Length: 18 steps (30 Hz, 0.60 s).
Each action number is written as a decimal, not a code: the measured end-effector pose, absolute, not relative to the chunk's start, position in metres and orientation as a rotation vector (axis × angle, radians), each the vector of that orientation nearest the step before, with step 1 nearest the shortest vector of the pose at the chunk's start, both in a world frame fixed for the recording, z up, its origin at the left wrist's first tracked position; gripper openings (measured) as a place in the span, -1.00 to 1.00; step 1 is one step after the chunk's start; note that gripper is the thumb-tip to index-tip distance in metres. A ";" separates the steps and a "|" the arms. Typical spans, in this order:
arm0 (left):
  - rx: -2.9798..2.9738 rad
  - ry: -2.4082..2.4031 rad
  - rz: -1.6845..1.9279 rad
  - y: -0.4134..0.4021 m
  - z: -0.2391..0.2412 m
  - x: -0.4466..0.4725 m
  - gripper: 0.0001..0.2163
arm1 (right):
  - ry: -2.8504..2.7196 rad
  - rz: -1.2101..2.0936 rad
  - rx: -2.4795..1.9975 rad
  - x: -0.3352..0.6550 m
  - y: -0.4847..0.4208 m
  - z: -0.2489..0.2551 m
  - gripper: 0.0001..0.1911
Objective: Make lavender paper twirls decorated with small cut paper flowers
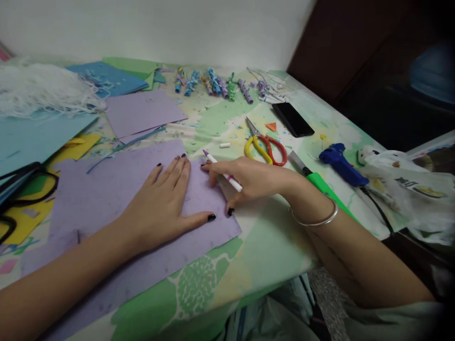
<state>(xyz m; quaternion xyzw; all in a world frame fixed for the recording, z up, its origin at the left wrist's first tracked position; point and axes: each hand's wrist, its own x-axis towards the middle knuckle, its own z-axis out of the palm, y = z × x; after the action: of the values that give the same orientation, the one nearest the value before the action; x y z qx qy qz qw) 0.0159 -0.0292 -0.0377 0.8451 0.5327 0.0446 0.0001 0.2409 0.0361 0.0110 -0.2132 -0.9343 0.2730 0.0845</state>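
Note:
A large purple sheet [106,189], which looks like craft foam or felt, lies flat on the table. My left hand [165,201] rests on it, palm down with the fingers stretched out. At the sheet's right edge, my right hand [245,177] holds a white marker [227,178] with a purple tip, pointing up and to the left. My right thumb and a fingertip touch the sheet's edge. A small white marker cap [224,145] lies just beyond. Scissors [265,144] with one yellow and one red handle lie behind my right hand.
A green utility knife [320,184] lies with its blade out beside my right forearm. Further right are a blue glue gun [343,163] and a plastic bag [408,184]. A phone [292,119] and several small rolled tubes [215,83] lie behind. White strings [46,90] heap at left, near black-framed glasses [31,184].

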 end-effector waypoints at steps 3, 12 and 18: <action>2.652 1.674 0.115 -0.029 -0.037 0.016 0.01 | -2.824 0.828 -0.661 0.241 0.035 0.011 -0.52; 2.654 1.673 0.123 -0.031 -0.037 0.016 0.00 | -2.810 0.834 -0.682 0.240 0.035 0.009 -0.51; 2.647 1.674 0.134 -0.031 -0.037 0.016 -0.02 | -2.833 0.810 -0.667 0.239 0.035 0.009 -0.52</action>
<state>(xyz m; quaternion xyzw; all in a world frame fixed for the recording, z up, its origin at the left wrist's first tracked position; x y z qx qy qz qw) 0.0163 -0.0314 -0.0374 0.8444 0.5341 0.0426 0.0035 0.2391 0.0347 0.0085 -0.2202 -0.9361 0.2676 0.0601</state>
